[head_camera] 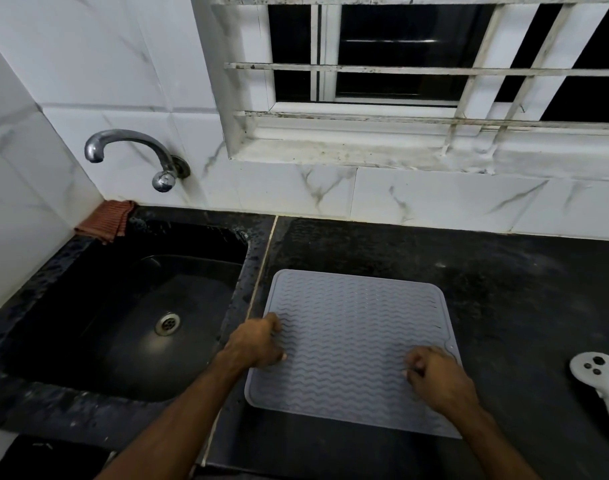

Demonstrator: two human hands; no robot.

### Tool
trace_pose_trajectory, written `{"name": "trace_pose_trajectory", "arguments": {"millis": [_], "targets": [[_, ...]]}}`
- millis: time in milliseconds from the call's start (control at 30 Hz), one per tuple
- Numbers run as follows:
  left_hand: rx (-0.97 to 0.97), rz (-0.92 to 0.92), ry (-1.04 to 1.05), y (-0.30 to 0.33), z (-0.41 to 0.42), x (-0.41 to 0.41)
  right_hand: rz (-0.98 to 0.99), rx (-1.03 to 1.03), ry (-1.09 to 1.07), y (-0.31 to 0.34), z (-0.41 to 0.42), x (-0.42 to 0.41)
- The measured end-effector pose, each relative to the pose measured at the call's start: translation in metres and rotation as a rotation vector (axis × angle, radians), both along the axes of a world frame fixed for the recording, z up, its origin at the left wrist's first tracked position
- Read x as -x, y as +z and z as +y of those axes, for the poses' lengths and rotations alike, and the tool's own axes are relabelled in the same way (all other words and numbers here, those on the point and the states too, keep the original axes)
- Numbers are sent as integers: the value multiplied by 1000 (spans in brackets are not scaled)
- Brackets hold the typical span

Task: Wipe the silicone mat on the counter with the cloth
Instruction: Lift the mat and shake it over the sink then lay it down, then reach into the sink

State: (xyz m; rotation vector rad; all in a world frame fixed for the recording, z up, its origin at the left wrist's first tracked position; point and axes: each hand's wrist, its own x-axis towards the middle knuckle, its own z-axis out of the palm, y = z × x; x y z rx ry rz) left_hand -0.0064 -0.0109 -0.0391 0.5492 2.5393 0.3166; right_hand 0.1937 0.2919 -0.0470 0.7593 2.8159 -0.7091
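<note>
The left hand [258, 344] rested on the left edge of the mat [351, 344], its fingers curled down with the tips touching the ribbed surface; whether it pinched the mat's edge could not be told. The right hand [434, 372] lay on the mat near its right edge, fingers bent under in a loose fist, knuckles and fingertips against the mat and nothing visibly held.

The grey mat, patterned with wavy ridges, lay flat on the dark table [503, 289], just right of the sink [123, 306] and close to the table's near edge. The cloth [107, 220], reddish-brown and crumpled, sat at the far left corner of the sink, against the tiled wall and well apart from both hands.

A metal tap [133, 154] stuck out of the wall above the sink. A white controller [600, 386] lay on the table at the right, apart from the mat. A barred window [417, 64] stood above the far wall.
</note>
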Motion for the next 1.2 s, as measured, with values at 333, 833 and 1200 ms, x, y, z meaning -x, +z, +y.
{"name": "trace_pose_trajectory", "arguments": {"millis": [333,833,1200], "targets": [[-30,13,13,-9,3,2,-35,-17,27,11,-19,9],[3,403,262,40,-136,75,106,-141,629,60,-226,198],[89,340,406,61,-316,240,123,-156,719,87,-409,415]]}}
